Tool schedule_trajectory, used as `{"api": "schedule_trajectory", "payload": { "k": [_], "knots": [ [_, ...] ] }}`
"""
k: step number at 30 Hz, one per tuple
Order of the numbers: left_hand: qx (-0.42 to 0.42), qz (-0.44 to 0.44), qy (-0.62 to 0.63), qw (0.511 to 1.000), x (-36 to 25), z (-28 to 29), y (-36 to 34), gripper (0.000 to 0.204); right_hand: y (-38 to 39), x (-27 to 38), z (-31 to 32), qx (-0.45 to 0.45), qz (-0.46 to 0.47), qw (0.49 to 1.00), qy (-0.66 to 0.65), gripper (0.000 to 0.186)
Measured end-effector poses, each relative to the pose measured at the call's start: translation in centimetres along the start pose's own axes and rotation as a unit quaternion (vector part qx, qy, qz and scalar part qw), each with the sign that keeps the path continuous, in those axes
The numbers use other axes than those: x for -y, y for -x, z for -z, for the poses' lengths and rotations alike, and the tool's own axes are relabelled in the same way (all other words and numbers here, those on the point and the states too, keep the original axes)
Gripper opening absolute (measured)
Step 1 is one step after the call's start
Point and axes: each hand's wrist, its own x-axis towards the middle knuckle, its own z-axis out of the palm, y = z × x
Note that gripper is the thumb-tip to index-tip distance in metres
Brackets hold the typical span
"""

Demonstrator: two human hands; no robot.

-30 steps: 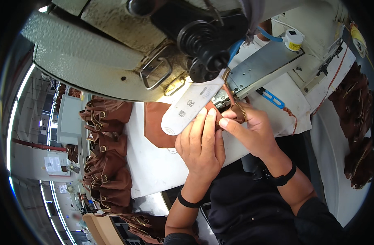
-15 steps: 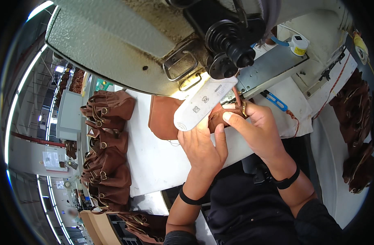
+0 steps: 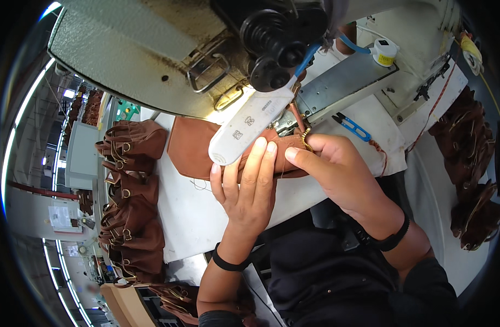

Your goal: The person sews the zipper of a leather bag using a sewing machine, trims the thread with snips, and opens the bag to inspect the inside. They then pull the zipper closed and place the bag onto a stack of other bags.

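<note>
A brown leather bag piece (image 3: 191,144) lies under the sewing machine (image 3: 124,52), by its metal presser foot (image 3: 285,124). My left hand (image 3: 243,188) rests on the leather with its fingers stretched out flat. A white, round-ended machine part (image 3: 244,126) hides some of the leather and ends close above the left fingertips. Further right, my right hand (image 3: 345,173) pinches the edge of the piece, thumb on top and fingers partly hidden. Beside its fingers runs a short gold-coloured zip or chain (image 3: 305,139). Loose threads hang from the near edge of the leather.
Blue thread snips (image 3: 352,127) with a braided cord lie on the white table (image 3: 193,218) to the right. Several brown handbags (image 3: 133,218) stand in a row at the left. More brown pieces (image 3: 462,150) hang at the far right. An open cardboard box (image 3: 124,302) sits lower left.
My left fingers have straightened and laid themselves flat on the leather. More of the leather shows around the hands. The whole view has shifted, so the machine and table appear further left.
</note>
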Motion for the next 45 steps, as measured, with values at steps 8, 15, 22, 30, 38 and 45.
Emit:
{"api": "schedule_trajectory", "payload": {
  "k": [8, 15, 22, 30, 38, 45],
  "knots": [
    [-0.021, 0.056, 0.081, 0.995, -0.6, 0.5, -1.8, 0.046, -0.4, 1.4, 0.4, -0.011, -0.077, 0.996, -0.044, 0.023],
    [0.007, 0.093, 0.123, 0.988, -0.5, 0.8, -2.3, 0.055, -1.0, 1.3, 0.8, -0.021, -0.098, 0.994, -0.042, 0.023],
    [0.014, 0.094, 0.132, 0.987, -0.4, 0.5, -2.2, 0.059, -0.7, 1.2, 0.2, -0.034, -0.060, 0.996, -0.060, 0.025],
    [-0.022, 0.084, 0.136, 0.987, 0.1, -0.7, -2.2, 0.060, -1.3, 0.4, -0.8, -0.090, 0.074, 0.990, 0.086, 0.028],
    [-0.056, 0.081, 0.141, 0.985, -0.2, -1.4, -1.9, 0.054, -1.2, -0.2, -0.4, -0.195, 0.283, 0.851, 0.398, 0.017],
    [-0.058, 0.088, 0.146, 0.984, -0.2, -1.3, -1.7, 0.051, 0.2, 1.6, -1.3, -0.154, 0.299, 0.810, 0.481, 0.026]
  ]
}}
